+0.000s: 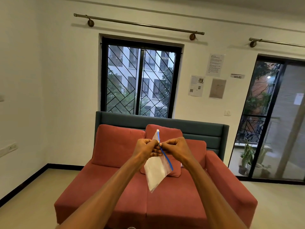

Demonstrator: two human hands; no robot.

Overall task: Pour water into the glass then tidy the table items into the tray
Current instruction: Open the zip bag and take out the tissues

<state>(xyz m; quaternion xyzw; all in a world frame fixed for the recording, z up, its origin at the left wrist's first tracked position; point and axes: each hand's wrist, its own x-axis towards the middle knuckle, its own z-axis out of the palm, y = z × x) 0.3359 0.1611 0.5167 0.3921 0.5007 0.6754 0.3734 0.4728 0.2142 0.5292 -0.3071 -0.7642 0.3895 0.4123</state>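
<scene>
Holding a clear zip bag up over the red sofa, left hand and right hand both pinching its blue strip.

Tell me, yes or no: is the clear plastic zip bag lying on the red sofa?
No, the clear plastic zip bag with the blue seal hangs in the air, pinched by the left hand and right hand.

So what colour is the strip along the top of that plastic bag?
Blue, on the zip strip in the head view.
</scene>
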